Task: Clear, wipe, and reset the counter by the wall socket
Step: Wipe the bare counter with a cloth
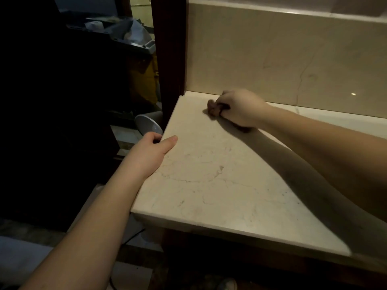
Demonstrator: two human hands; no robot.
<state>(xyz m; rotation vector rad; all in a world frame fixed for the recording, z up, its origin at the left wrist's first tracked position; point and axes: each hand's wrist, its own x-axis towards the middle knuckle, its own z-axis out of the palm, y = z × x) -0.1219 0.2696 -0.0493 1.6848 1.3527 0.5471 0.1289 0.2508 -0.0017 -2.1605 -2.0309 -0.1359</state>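
Right hand point(240, 108) grips cloth point(213, 108); left hand point(156, 148) grips counter point(209, 174) edge.

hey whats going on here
A person is wiping a marble counter. The right hand grips a bunched brown cloth pressed on the counter near the back wall. The left hand holds the counter's left edge, thumb on top. A grey round object sits below that edge.

Bench point(219, 185) surface open near and centre. Far side blocked by upright backsplash point(282, 65); dark post point(169, 59) closes far-left corner. Left edge drops off.
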